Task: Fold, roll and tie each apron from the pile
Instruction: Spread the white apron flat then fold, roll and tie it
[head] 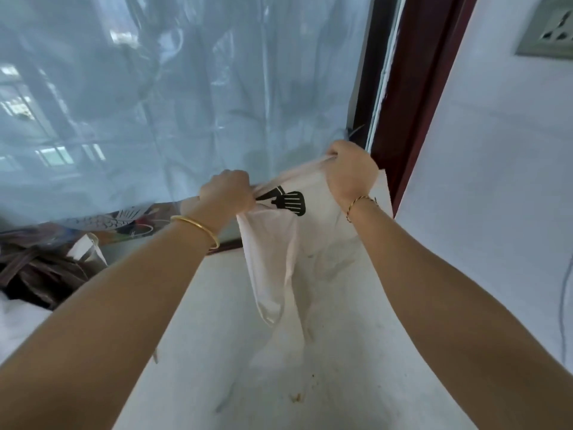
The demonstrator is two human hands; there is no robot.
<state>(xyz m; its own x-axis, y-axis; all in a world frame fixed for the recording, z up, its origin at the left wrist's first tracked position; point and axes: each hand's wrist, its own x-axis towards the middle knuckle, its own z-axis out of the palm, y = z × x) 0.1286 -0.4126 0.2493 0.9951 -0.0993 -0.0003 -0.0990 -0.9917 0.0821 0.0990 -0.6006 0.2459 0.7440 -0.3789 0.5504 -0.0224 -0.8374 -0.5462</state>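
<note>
Up in front of the window, both hands hold a white apron (273, 262) in the air; the left hand (226, 193) has its fingers curled tight into a fist round a bunched part of the top edge, and the right hand (350, 172), a little higher and further toward the window frame (412, 103), grips the other end of that edge the same way; its fingertips are turned away, so how deep the cloth sits in the fist cannot be told. Between the two fists the top edge is pulled taut and slopes up toward the right; from it the apron hangs down, its long axis running roughly vertical, lower end pointing at the white surface (325, 383) below, where the bottom seems to trail, though the blur makes that uncertain. A black printed design (290, 201) shows just under the stretched edge, between the hands. Each wrist wears a gold bangle; the left one (198, 229) is plain, the right one (359, 204) twisted. A sheer pale curtain (155, 103) covers the window; dark cloth (37, 274) lies heaped at the left; a wall socket (548, 29) sits at upper right.
</note>
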